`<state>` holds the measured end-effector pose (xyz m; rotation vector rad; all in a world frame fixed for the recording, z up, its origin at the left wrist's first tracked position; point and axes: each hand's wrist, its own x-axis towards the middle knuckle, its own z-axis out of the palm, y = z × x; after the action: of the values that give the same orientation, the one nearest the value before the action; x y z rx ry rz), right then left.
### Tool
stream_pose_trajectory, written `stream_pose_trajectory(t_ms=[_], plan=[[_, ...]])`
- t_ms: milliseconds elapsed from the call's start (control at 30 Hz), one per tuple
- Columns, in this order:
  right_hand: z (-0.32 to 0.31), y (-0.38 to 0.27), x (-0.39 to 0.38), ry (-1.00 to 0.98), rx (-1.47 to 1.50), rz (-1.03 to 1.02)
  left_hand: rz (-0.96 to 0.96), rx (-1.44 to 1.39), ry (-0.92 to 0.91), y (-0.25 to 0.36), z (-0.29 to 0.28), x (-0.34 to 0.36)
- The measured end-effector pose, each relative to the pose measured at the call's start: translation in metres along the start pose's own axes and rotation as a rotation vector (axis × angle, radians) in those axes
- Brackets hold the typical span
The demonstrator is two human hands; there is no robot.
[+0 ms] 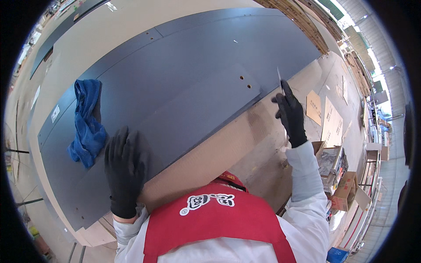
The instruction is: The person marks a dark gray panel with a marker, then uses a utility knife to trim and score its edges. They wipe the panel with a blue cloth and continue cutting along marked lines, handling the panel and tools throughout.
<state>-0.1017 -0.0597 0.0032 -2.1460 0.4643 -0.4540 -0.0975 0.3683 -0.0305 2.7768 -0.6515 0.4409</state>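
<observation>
A large dark grey panel (184,101) lies flat before me, with small round holes and thin lines on its face. My left hand (125,160), in a black glove, rests on its near left part with the fingers stretched out. Beyond that hand, a crumpled blue cloth (86,127) lies on the panel. My right hand (291,111), also black-gloved, is closed around a thin pointed blade (278,73) at the panel's near right edge. The blade's tip points away from me, and its handle is hidden in the glove.
Brown cardboard (223,149) runs along the near edge under the panel. Flat cardboard sheets (332,120) lie on the floor to the right, near an open cardboard box (346,190). Stacked boards (302,22) stand at the far right. A small white label (55,113) sits on the panel's left.
</observation>
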Motion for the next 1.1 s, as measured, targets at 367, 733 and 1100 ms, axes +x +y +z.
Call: stream_pose_trajectory(t_ms=[367, 733, 1100], plan=[[-0.002, 0.004, -0.005, -0.435, 0.360, 0.106, -0.352, -0.179, -0.101, -0.028, -0.025, -0.031], [-0.029, 0.010, 0.041, -0.702, -0.417, -0.742, -0.085, 0.020, -0.053, 0.078, 0.025, 0.068], [-0.015, 0.009, 0.086, -0.866, -0.316, -0.925, -0.130, 0.029, -0.040, 0.085, 0.025, 0.071]])
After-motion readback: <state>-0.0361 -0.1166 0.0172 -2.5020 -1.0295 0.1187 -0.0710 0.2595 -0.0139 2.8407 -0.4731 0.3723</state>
